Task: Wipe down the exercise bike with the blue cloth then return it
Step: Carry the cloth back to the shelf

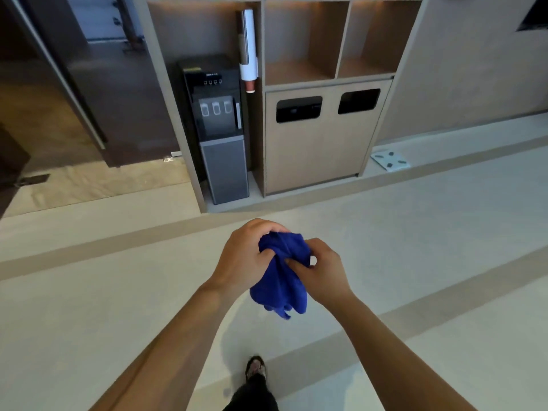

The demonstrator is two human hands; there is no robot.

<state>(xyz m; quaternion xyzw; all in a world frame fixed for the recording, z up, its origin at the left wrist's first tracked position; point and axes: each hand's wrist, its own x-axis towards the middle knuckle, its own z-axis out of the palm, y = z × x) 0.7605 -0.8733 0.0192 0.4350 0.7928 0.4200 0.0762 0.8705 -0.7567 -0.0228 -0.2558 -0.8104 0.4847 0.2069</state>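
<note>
A bunched blue cloth (284, 280) hangs in front of me at the middle of the head view, held between both hands. My left hand (243, 256) grips its upper left part, fingers curled over the top. My right hand (323, 271) pinches the cloth's right side with thumb and fingers. The cloth's lower end dangles free above the floor. No exercise bike is in view.
Ahead stands a wooden wall unit (326, 137) with two dark bin slots and open shelves above. A black water dispenser (219, 129) and a cup holder (248, 51) sit in its left bay. A white scale (390, 162) lies on the floor at right. My foot (255, 367) is below.
</note>
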